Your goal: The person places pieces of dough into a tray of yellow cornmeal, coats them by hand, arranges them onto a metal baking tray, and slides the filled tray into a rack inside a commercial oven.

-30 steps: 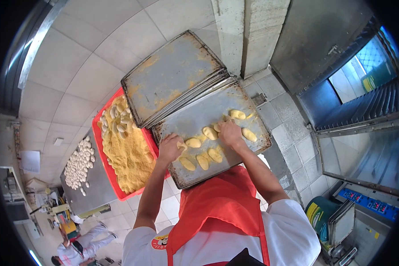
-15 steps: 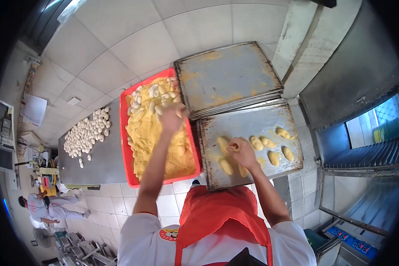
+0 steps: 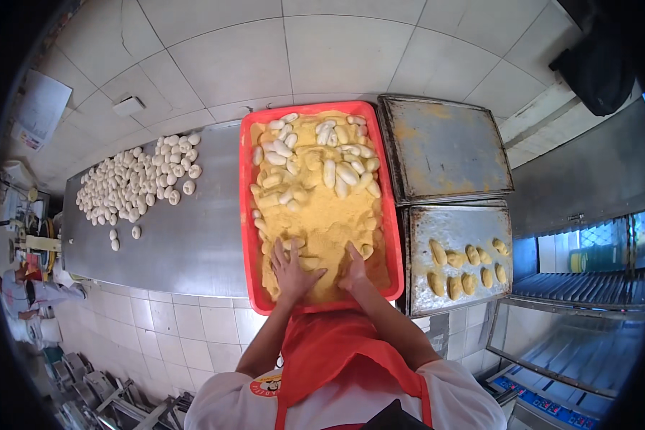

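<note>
Both my hands are in a red plastic tub filled with yellow crumbs (image 3: 326, 218). My left hand (image 3: 294, 275) lies open on the crumbs, fingers spread, by a few crumb-coated dough rolls (image 3: 308, 263). My right hand (image 3: 352, 274) touches the crumbs near the tub's front right, fingers stretched out and thumb side hard to see. Just beside its fingertips is a dough piece (image 3: 367, 251). Pale, oval dough rolls (image 3: 346, 174) are bunched toward the tub's far end, some dusted yellow. The tub's red rim (image 3: 246, 222) surrounds them.
Left of the tub, a steel table (image 3: 186, 247) carries many round white dough pieces (image 3: 132, 183). On the right, a baking tray (image 3: 426, 228) bears two rows of coated rolls (image 3: 469, 283). Stacked trays (image 3: 448, 147) stand behind it. A tiled wall (image 3: 351, 57) bounds the far side.
My right hand has left the baking tray and come into the tub. My left hand has moved from the far rolls to the near crumbs. The tray now shows more coated rolls in rows.
</note>
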`<state>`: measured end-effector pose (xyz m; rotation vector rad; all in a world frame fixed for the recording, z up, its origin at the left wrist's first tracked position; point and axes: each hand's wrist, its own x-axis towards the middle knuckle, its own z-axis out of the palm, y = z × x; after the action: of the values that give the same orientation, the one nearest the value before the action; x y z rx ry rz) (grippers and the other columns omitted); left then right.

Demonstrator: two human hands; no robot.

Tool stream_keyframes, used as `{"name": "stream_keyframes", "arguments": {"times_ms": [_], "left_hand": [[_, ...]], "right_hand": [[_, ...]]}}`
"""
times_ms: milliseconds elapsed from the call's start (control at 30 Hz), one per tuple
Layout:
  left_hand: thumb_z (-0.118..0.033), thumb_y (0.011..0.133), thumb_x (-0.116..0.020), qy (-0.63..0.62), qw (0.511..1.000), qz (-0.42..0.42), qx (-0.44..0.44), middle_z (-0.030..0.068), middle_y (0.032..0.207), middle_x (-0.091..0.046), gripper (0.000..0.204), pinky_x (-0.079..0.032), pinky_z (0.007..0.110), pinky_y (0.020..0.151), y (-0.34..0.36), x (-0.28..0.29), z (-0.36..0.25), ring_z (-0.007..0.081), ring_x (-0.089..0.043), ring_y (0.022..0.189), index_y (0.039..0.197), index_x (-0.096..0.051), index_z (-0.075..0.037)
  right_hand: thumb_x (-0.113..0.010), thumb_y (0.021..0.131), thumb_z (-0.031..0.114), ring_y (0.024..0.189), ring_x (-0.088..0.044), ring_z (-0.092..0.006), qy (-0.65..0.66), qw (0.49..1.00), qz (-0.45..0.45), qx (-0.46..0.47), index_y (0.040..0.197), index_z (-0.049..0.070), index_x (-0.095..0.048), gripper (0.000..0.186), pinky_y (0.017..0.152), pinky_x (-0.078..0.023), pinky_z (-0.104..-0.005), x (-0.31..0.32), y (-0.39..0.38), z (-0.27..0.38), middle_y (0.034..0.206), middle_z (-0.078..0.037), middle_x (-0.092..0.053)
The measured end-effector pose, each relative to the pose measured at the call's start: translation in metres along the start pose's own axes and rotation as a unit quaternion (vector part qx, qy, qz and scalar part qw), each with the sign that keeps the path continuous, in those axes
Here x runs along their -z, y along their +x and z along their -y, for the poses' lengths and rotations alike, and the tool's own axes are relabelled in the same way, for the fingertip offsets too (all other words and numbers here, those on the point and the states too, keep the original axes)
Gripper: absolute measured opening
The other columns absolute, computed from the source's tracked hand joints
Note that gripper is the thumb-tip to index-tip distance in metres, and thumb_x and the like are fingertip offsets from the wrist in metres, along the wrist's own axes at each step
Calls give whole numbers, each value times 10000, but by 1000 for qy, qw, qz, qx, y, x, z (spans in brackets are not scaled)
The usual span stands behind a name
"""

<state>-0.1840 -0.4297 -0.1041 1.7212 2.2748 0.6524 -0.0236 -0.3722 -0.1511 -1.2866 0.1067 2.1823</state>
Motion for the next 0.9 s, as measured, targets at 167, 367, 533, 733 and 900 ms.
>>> {"name": "stream_keyframes", "arguments": {"times_ms": [167, 367, 533, 733, 900], "left_hand": [[-284, 619, -872, -268, 962, -31, 38, 254, 1465, -348, 1003, -345, 522, 1089, 64, -3, 19, 403, -357, 1354, 1479, -377, -145], [-512, 759, -710, -64, 997, 52, -2, 179, 1520, -368, 809, -231, 622, 1122, 196, 71, 7, 399, -298, 1415, 1446, -456, -168], [-757, 802, -508, 64, 989, 126, 43, 165, 1597, -249, 872, -172, 689, 1117, 213, 13, 56, 445, -208, 1453, 1451, -464, -176], [-634, 836, -585, 186, 956, 214, -72, 108, 1504, -390, 755, -190, 698, 1103, 82, 20, 10, 367, -110, 1487, 1347, -556, -79], [-529, 831, -658, 142, 970, 160, -113, 81, 1481, -426, 606, -209, 697, 1088, -17, 11, 17, 288, -133, 1496, 1262, -621, -105]], "right_hand": [[-483, 960, 531, 1362, -404, -309, -5, 999, 46, 14, 1450, 130, -442, 635, 1145, -266, -510, -102, 1, 10, 1473, -103, -468], [-671, 900, 375, 1174, -588, -267, -459, 825, 4, 330, 1366, 54, -530, 583, 943, -496, -383, -147, 8, 124, 1327, -89, -607], [-611, 888, 472, 1459, -220, -377, -702, 603, -98, 366, 1424, 204, -501, 609, 1135, -183, -636, -164, 57, 165, 1607, -124, -228], [-542, 898, 458, 1495, -36, -424, -853, 310, -69, 413, 1472, 288, -426, 610, 1138, -116, -693, -117, 29, 67, 1640, -71, -121], [-585, 873, 281, 1411, -312, -435, -841, 323, 41, 433, 1419, 279, -499, 553, 1085, -347, -593, -32, -44, 20, 1540, -137, -349]]}}
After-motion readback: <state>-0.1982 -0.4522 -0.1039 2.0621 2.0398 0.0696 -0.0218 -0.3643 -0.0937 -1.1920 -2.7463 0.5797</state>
